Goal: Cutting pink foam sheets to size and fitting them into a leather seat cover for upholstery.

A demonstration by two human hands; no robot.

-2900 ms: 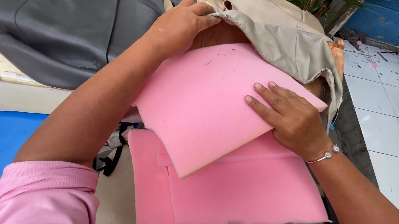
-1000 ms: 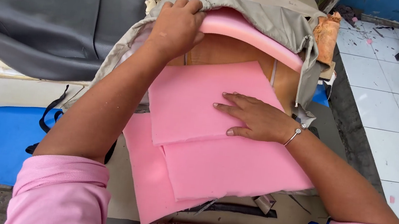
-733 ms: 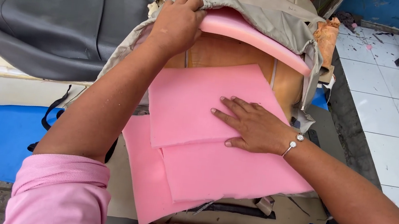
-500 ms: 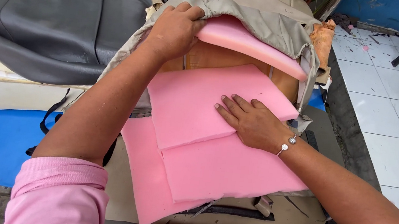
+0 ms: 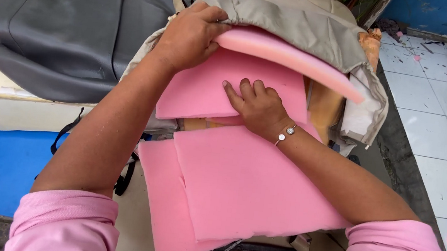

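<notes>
Two loose foam sheets (image 5: 238, 189) lie nearest, below the wrists. Right hand (image 5: 259, 106), fingers together and flat, presses a foam sheet (image 5: 205, 87) under the beige cover (image 5: 296, 27). Left hand (image 5: 189, 34) pinches the cover edge beside a curled foam strip (image 5: 293, 58). Foam likely light, soft, bendy; best pushed flat-palmed, gripped at edges.
</notes>
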